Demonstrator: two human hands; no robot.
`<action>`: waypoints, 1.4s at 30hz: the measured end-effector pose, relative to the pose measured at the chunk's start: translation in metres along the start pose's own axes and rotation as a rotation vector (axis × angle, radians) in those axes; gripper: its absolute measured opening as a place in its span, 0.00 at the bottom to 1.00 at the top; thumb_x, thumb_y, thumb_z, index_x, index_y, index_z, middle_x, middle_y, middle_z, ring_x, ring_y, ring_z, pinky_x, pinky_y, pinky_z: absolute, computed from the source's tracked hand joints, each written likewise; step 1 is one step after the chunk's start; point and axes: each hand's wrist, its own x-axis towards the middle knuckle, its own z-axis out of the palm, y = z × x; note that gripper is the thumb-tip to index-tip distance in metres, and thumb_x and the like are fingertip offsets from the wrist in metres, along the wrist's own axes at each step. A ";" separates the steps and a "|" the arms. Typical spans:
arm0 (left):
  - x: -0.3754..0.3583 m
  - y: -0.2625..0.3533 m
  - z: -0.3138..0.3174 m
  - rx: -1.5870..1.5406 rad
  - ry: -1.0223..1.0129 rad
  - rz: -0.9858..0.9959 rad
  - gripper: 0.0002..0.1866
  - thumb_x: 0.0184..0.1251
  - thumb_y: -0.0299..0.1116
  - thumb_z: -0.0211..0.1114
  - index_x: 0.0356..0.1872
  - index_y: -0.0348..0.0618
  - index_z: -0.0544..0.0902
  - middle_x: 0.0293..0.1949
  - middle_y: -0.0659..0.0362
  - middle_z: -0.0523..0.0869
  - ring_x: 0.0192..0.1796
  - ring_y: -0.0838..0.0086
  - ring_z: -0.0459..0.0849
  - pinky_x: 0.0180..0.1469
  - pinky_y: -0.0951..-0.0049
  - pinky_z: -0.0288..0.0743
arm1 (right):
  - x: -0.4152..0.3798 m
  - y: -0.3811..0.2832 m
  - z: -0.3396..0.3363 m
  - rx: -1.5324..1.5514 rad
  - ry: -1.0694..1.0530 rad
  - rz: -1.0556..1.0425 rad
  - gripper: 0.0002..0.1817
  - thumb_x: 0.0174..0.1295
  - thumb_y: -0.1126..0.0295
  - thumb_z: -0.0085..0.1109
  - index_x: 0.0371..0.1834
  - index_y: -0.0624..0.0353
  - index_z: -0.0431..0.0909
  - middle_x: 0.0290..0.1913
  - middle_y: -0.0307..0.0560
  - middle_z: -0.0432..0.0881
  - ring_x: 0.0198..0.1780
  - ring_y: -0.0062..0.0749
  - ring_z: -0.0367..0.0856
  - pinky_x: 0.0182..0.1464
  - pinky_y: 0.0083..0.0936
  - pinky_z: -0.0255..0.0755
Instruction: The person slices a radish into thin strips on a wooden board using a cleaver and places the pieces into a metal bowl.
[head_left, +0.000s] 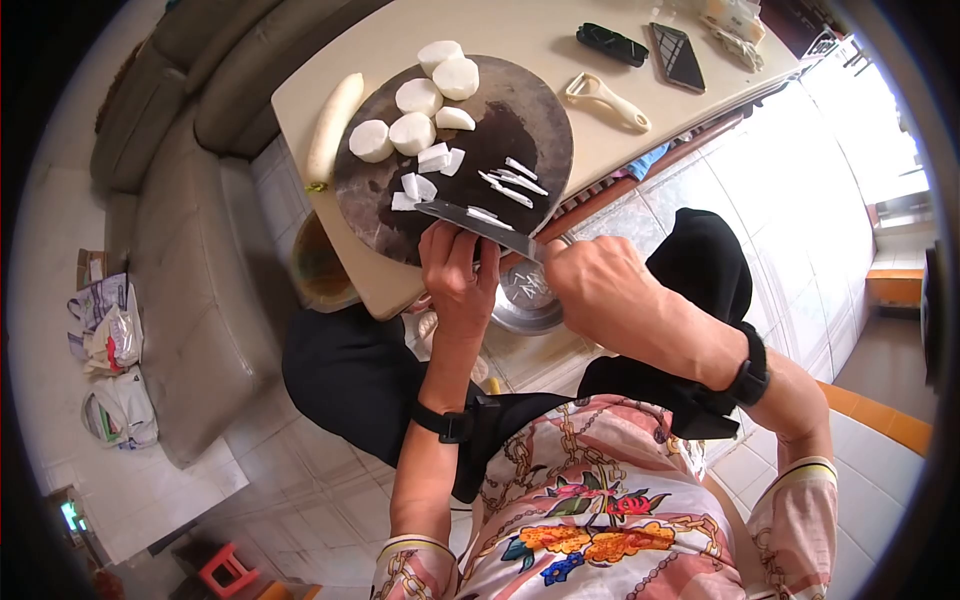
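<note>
My right hand [605, 288] is closed around the handle of a kitchen knife [478, 226], its blade pointing left across the near edge of a round, dark cutting board [385, 215]. Close against the blade, my left hand [458, 268] has its fingers curled down at the board; what lies under the fingertips is hidden. A few white radish strips [487, 215] touch the blade's far side, and more thin strips [512, 183] lie beyond. Small cut radish pieces [420, 188] sit left of the blade tip. Several thick radish chunks [412, 133] stand farther back on the board.
A whole white radish [335, 130] lies left of the board. On the right of the table [540, 40] are a peeler [608, 101], a phone [678, 57] and a dark case [612, 44]. Below the edge, a metal bowl [527, 300] holds white strips; a brownish bucket [322, 262] stands left.
</note>
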 end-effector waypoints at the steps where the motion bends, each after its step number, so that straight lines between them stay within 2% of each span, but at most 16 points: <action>1: 0.001 -0.001 -0.001 -0.001 -0.014 0.005 0.10 0.50 0.21 0.69 0.36 0.36 0.84 0.40 0.51 0.82 0.45 0.53 0.79 0.48 0.58 0.74 | 0.004 0.001 0.007 -0.001 0.002 0.001 0.09 0.44 0.80 0.56 0.30 0.74 0.73 0.16 0.58 0.76 0.22 0.53 0.81 0.25 0.41 0.72; 3: 0.002 0.000 -0.003 -0.003 -0.027 0.014 0.10 0.50 0.21 0.69 0.36 0.36 0.83 0.40 0.51 0.82 0.45 0.53 0.79 0.48 0.58 0.74 | 0.014 0.000 0.020 -0.009 0.162 -0.049 0.08 0.44 0.81 0.56 0.29 0.73 0.72 0.17 0.58 0.76 0.23 0.54 0.81 0.26 0.42 0.73; 4: 0.002 0.002 -0.005 -0.004 -0.035 0.015 0.10 0.50 0.21 0.68 0.36 0.35 0.83 0.40 0.51 0.82 0.45 0.53 0.79 0.48 0.58 0.74 | 0.015 0.000 0.019 -0.010 0.166 -0.049 0.08 0.44 0.81 0.56 0.29 0.73 0.72 0.17 0.58 0.76 0.23 0.54 0.81 0.26 0.42 0.73; 10: 0.000 0.002 -0.004 -0.039 -0.026 -0.010 0.09 0.50 0.19 0.67 0.36 0.35 0.83 0.40 0.51 0.82 0.46 0.53 0.79 0.49 0.58 0.74 | 0.002 -0.002 0.003 0.052 0.059 0.034 0.08 0.43 0.80 0.57 0.27 0.71 0.71 0.18 0.58 0.77 0.23 0.54 0.81 0.27 0.41 0.73; 12: 0.000 0.002 -0.006 -0.035 -0.051 -0.026 0.10 0.50 0.19 0.67 0.36 0.36 0.84 0.41 0.51 0.82 0.46 0.53 0.79 0.49 0.58 0.74 | -0.007 -0.003 -0.005 -0.052 -0.048 -0.005 0.07 0.45 0.79 0.57 0.28 0.72 0.76 0.19 0.56 0.79 0.22 0.47 0.83 0.25 0.36 0.76; 15: -0.001 0.001 -0.006 -0.029 -0.055 -0.031 0.10 0.51 0.20 0.67 0.36 0.36 0.84 0.41 0.51 0.82 0.46 0.53 0.79 0.49 0.57 0.73 | -0.011 -0.005 -0.010 -0.079 -0.094 0.024 0.09 0.46 0.79 0.57 0.31 0.73 0.76 0.19 0.57 0.79 0.23 0.47 0.84 0.25 0.36 0.76; 19: 0.002 0.003 -0.007 -0.020 -0.046 -0.005 0.10 0.51 0.20 0.67 0.37 0.36 0.83 0.41 0.51 0.82 0.45 0.53 0.79 0.50 0.57 0.73 | 0.000 -0.008 0.001 -0.075 -0.070 0.029 0.08 0.46 0.79 0.58 0.30 0.73 0.77 0.20 0.57 0.80 0.25 0.47 0.85 0.27 0.36 0.77; 21: 0.002 0.003 -0.007 -0.021 -0.039 0.006 0.10 0.51 0.20 0.67 0.37 0.36 0.83 0.41 0.51 0.82 0.46 0.53 0.79 0.50 0.57 0.74 | 0.009 -0.006 0.014 -0.022 0.051 0.020 0.09 0.42 0.80 0.58 0.28 0.72 0.73 0.18 0.58 0.77 0.24 0.53 0.81 0.27 0.41 0.74; 22: 0.002 0.003 -0.006 -0.021 -0.037 0.010 0.10 0.51 0.20 0.67 0.37 0.36 0.83 0.41 0.51 0.82 0.46 0.53 0.79 0.50 0.57 0.74 | 0.012 -0.005 0.014 -0.024 0.055 0.019 0.09 0.42 0.80 0.58 0.28 0.72 0.73 0.18 0.58 0.77 0.24 0.53 0.81 0.27 0.41 0.74; 28: -0.002 0.000 -0.003 -0.034 0.002 0.020 0.10 0.52 0.20 0.67 0.37 0.36 0.83 0.41 0.51 0.82 0.47 0.53 0.79 0.50 0.57 0.73 | 0.008 -0.003 0.005 0.016 0.046 -0.010 0.09 0.41 0.79 0.59 0.27 0.71 0.73 0.19 0.60 0.77 0.25 0.55 0.82 0.28 0.42 0.74; 31: -0.001 0.000 -0.003 -0.050 0.007 0.021 0.10 0.51 0.19 0.67 0.37 0.36 0.83 0.41 0.51 0.82 0.47 0.54 0.79 0.50 0.57 0.73 | -0.006 -0.011 -0.006 -0.046 0.015 0.061 0.05 0.43 0.78 0.58 0.24 0.68 0.79 0.24 0.57 0.82 0.27 0.50 0.84 0.29 0.37 0.77; 33: 0.000 0.001 -0.003 -0.046 0.005 0.017 0.10 0.51 0.19 0.67 0.37 0.36 0.83 0.41 0.51 0.82 0.47 0.53 0.79 0.51 0.57 0.73 | -0.011 -0.011 -0.013 -0.060 -0.095 0.077 0.05 0.44 0.78 0.58 0.25 0.68 0.80 0.25 0.57 0.82 0.28 0.50 0.85 0.29 0.37 0.77; 36: 0.000 0.002 -0.004 -0.049 0.002 0.011 0.10 0.51 0.19 0.67 0.36 0.35 0.83 0.41 0.50 0.82 0.47 0.53 0.79 0.51 0.57 0.73 | -0.009 -0.008 -0.016 -0.034 -0.132 0.048 0.06 0.44 0.77 0.59 0.26 0.67 0.80 0.24 0.57 0.82 0.29 0.50 0.85 0.30 0.37 0.78; 37: 0.000 0.002 -0.005 -0.050 0.002 0.010 0.10 0.51 0.19 0.67 0.36 0.35 0.83 0.41 0.50 0.82 0.47 0.53 0.79 0.51 0.57 0.73 | -0.007 -0.007 -0.010 -0.034 -0.133 0.048 0.06 0.44 0.77 0.59 0.26 0.67 0.80 0.24 0.57 0.82 0.29 0.50 0.85 0.30 0.37 0.78; 39: 0.001 0.002 -0.005 -0.014 -0.028 0.009 0.10 0.51 0.19 0.66 0.36 0.35 0.83 0.41 0.50 0.82 0.47 0.53 0.79 0.50 0.57 0.73 | 0.002 -0.008 0.008 -0.028 0.015 0.045 0.11 0.40 0.78 0.61 0.27 0.72 0.74 0.20 0.61 0.78 0.28 0.55 0.83 0.30 0.41 0.76; 42: -0.001 0.002 -0.005 -0.015 -0.020 0.020 0.09 0.52 0.19 0.66 0.37 0.34 0.82 0.41 0.51 0.82 0.46 0.53 0.79 0.50 0.57 0.73 | 0.014 -0.008 0.012 0.006 -0.007 0.053 0.10 0.40 0.78 0.61 0.26 0.72 0.75 0.21 0.61 0.79 0.29 0.55 0.84 0.30 0.41 0.76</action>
